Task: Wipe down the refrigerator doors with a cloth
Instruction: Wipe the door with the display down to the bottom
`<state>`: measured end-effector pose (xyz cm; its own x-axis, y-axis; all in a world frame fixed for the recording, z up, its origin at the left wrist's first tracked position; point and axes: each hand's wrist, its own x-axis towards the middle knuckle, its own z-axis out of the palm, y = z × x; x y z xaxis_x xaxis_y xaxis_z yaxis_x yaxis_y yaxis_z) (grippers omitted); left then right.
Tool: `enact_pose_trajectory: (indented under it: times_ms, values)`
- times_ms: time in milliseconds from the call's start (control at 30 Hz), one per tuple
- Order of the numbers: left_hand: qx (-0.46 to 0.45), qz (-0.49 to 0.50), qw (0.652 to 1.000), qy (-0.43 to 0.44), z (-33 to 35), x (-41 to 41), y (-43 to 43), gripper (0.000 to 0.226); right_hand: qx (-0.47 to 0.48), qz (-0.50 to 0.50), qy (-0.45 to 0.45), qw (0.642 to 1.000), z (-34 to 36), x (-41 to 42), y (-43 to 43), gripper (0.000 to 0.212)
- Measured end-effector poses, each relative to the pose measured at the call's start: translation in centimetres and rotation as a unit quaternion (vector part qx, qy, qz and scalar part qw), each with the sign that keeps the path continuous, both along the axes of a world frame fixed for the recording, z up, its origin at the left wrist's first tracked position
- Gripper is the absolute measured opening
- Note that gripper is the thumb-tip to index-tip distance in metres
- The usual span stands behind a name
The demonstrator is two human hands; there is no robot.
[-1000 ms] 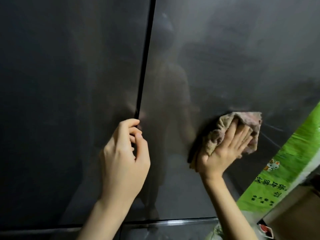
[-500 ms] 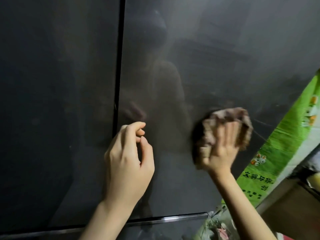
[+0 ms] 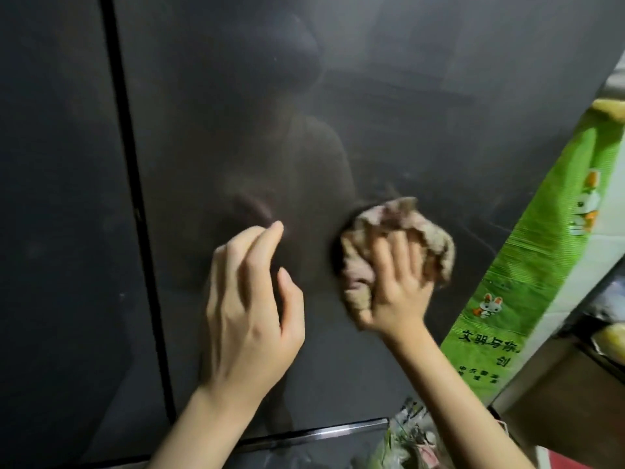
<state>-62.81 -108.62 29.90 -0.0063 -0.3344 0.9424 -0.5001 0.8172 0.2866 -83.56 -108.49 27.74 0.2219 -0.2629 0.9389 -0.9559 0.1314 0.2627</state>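
A dark grey refrigerator fills the view: its right door (image 3: 389, 96) and left door (image 3: 50, 198) meet at a black vertical seam (image 3: 132, 204). My right hand (image 3: 395, 282) presses a crumpled beige-pink cloth (image 3: 406, 225) flat against the right door, fingers spread over it. My left hand (image 3: 250, 306) is held up just left of the cloth with fingers extended, its fingertips at the right door's surface. A dim reflection of a person shows in the door.
A green printed panel (image 3: 541, 265) with rabbit pictures leans along the refrigerator's right edge. A crumpled plastic bag (image 3: 406, 445) lies at the bottom. A metal strip (image 3: 321, 434) marks the door's lower edge. A brown cabinet (image 3: 558, 394) stands at the lower right.
My left hand left the door seam, uncurled, and now rests on the right door. My right hand slid the cloth leftward and slightly down. The view shifted right.
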Motion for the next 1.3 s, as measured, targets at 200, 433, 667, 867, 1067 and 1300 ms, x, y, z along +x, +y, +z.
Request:
enact_pose_trajectory:
  times_ms: [200, 433, 667, 867, 1067, 1300]
  values:
    - [-0.033, 0.084, 0.995, -0.045, -0.3, -1.8, 0.0, 0.042, -0.095, -0.03, -0.241, 0.965, -0.5, -2.4, 0.3, 0.064]
    - [-0.06, 0.104, 0.991, -0.062, -0.9, -5.1, 0.0, 0.057, -0.002, 0.082, -0.014, 0.997, -0.7, 3.3, -1.1, 0.047]
    - [-0.065, 0.128, 0.984, -0.106, -0.6, -7.9, -0.1, 0.057, -0.051, 0.0, -0.151, 0.987, -3.0, -7.8, 1.9, 0.068]
    - [-0.066, 0.167, 0.978, -0.102, 0.2, -9.7, 0.4, 0.057, -0.109, 0.011, -0.147, 0.983, 8.7, -5.9, 1.3, 0.064]
    - [-0.059, 0.165, 0.979, -0.101, 0.1, -11.1, 0.6, 0.057, -0.087, 0.018, -0.133, 0.987, 4.2, -7.1, 1.5, 0.061]
    - [-0.033, 0.177, 0.975, -0.134, -2.9, -10.0, 1.0, 0.057, 0.033, 0.012, -0.095, 0.995, -9.7, -9.8, 3.6, 0.065]
